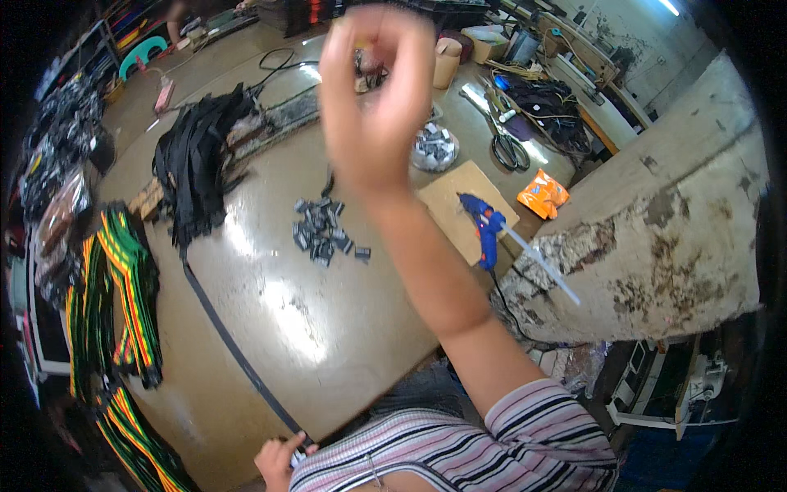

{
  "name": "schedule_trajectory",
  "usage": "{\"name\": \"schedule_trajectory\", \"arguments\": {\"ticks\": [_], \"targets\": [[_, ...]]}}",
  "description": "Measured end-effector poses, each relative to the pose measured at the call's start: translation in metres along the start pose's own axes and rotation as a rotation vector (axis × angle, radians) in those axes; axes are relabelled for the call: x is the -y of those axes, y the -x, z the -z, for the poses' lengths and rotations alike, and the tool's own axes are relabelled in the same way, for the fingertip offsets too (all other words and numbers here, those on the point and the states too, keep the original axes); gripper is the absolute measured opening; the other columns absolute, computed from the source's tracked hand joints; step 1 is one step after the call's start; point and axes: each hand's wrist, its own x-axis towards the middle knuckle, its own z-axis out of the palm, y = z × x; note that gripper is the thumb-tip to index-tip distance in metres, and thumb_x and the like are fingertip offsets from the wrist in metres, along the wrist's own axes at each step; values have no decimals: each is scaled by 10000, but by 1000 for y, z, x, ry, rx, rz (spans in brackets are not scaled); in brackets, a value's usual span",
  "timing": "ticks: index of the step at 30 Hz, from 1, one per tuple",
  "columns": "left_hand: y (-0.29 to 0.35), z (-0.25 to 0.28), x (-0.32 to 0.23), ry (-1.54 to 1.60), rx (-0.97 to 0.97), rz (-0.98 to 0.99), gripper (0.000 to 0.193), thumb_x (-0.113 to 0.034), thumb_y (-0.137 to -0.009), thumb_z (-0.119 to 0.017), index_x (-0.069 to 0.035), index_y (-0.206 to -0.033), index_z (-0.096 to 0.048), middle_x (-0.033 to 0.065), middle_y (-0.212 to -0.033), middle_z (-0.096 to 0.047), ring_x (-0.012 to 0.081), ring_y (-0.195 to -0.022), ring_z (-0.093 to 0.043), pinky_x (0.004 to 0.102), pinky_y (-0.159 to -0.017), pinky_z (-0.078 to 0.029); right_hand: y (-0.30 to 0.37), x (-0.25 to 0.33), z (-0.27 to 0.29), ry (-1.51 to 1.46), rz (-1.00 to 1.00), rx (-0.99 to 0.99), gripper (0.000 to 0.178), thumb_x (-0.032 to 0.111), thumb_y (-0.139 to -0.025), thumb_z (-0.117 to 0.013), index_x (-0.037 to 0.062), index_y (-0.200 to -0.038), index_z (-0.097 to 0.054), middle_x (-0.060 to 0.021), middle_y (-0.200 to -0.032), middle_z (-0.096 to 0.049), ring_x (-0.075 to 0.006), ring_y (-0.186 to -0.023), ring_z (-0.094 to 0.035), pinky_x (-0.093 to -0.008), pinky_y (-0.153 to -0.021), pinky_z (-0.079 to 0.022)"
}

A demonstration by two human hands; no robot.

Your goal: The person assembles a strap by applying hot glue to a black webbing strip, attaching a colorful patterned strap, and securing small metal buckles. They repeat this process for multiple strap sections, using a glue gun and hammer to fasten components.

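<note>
My left hand [280, 463] is at the table's near edge, its fingers closed on the end of a flat black strap [234, 348]. From there the strap runs up across the table to a pile of black straps [195, 160] draped over a low bar. My right hand [375, 107] is raised high over the far part of the table. Its fingers curl round in a ring and are smeared by motion, so whether anything is in them does not show. Below it lies a loose heap of small dark buckle-like pieces [320, 230].
A blue glue gun [485, 225] with a white glue stick lies on a tan board [447, 201]. Nearby are scissors [508, 152], an orange packet [543, 194] and a tub of small pieces [434, 148]. Striped green-yellow straps [129, 287] hang at left; a rough concrete pillar [648, 238] stands right.
</note>
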Motion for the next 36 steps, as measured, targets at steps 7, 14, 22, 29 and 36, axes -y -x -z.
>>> {"name": "schedule_trajectory", "arguments": {"ticks": [7,14,22,29,36], "targets": [[4,14,-23,733,-40,459,278,-271,-821,-795,-37,-797,-646,182,-787,-624,257,-670,-513,422,-640,-458,-140,-288,6,154,-193,-272,147,137,-905,-658,23,-981,-603,-86,-894,-643,-196,-825,-614,-336,-744,-485],[-92,58,-53,570,288,467,254,-282,-820,-777,-59,-815,-656,174,-766,-628,266,-658,-534,425,-630,-468,-109,-517,220,1236,-568,1039,328,327,-828,-656,32,-971,-666,-202,-928,-684,-406,-878,-645,-489,-785,-506],[-189,88,-87,439,436,473,229,-295,-818,-756,-85,-837,-667,166,-743,-634,277,-644,-557,428,-617,-479,-132,-612,245,1334,-487,692,481,48,-827,-590,129,-1300,-561,-172,-1358,-538,-402,-1180,-550,-482,-972,-475],[-243,102,-107,388,484,492,212,-307,-817,-738,-108,-856,-677,159,-722,-639,286,-632,-578,432,-606,-488,-176,-676,202,1313,-334,817,578,-9,-839,-534,201,-1376,-499,-85,-1466,-465,-389,-1253,-509,-500,-987,-473],[-264,106,-109,353,560,501,200,-318,-816,-720,-130,-875,-686,151,-701,-644,295,-620,-599,435,-596,-498,-191,-691,166,1666,-287,1439,460,34,-826,-645,121,-1273,-581,-74,-1324,-580,-343,-1198,-552,-480,-966,-498]]}}
